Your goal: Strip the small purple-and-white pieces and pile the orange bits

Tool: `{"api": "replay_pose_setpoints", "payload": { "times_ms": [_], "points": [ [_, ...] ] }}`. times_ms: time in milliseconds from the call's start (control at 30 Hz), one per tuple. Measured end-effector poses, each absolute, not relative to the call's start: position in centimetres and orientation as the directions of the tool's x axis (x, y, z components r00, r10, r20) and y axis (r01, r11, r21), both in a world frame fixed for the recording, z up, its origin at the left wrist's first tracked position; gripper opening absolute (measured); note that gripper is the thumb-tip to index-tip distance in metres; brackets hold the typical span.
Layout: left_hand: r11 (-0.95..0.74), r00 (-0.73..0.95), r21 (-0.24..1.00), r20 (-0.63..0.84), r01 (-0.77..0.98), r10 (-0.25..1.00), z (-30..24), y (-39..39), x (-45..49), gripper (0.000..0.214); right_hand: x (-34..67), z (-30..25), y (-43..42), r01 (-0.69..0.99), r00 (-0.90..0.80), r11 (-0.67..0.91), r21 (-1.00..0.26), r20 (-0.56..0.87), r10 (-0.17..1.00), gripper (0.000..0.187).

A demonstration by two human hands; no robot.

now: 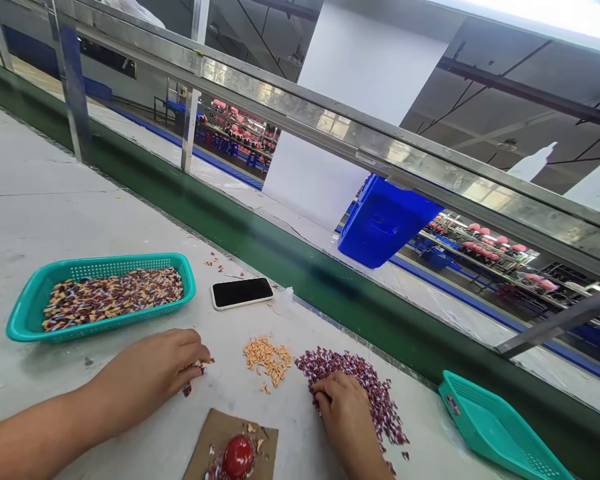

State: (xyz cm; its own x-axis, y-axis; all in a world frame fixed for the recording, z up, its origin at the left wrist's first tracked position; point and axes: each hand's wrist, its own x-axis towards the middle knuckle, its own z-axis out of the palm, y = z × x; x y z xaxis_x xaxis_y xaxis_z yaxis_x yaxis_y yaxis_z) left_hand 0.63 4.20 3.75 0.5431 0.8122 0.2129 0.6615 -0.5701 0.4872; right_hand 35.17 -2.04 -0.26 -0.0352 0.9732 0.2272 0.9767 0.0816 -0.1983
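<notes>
My left hand [173, 363] hovers over the white table, fingers pinched on small tan and dark red pieces that poke out at the fingertips. My right hand [347, 407] rests at the left edge of a spread pile of dark red and white pieces [380, 400]. Its fingers are curled together, and what they grip is hidden. Between the hands lies a smaller heap of tan pieces [265, 357]. Nearer to me, a red dome-shaped thing [239, 456] sits on a brown cardboard square [203, 443], with loose pieces scattered around it.
A green basket [17, 327] of mixed tan and dark red pieces stands at the left. Behind the left hand lies a phone [243, 293]. Another green basket [510, 427] is at the right. A green belt [290, 267] and metal rail [280, 100] run beyond, near a blue bin [385, 220].
</notes>
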Motion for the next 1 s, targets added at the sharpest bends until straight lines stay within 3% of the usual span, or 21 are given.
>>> {"api": "replay_pose_setpoints", "payload": {
  "times_ms": [167,400,567,800,1000],
  "points": [
    [-0.647,0.648,0.431,0.170,0.628,0.742,4.7,3.9,3.1,0.021,34.5,0.3,-2.2,0.981,-0.010,0.050,-0.185,0.208,0.978,0.018],
    [-0.733,0.740,0.127,-0.017,0.668,0.672,6.3,4.4,6.7,0.018,32.8,0.0,-2.1,0.977,-0.016,0.064,-0.204,0.226,0.974,0.019],
    [-0.711,0.712,0.038,-0.052,0.702,0.700,6.7,5.4,6.8,0.021,33.6,-0.4,-1.8,0.942,-0.074,0.133,-0.307,0.195,0.978,0.022],
    [-0.701,0.701,0.034,-0.043,0.713,0.711,7.1,6.0,6.8,0.014,34.7,0.0,-1.8,0.923,-0.033,0.110,-0.368,0.211,0.977,0.020],
    [-0.777,0.786,0.118,-0.068,0.618,0.615,6.3,5.3,9.3,0.020,32.5,-0.4,-1.9,0.961,-0.045,0.097,-0.258,0.200,0.979,0.015]
  ]
}}
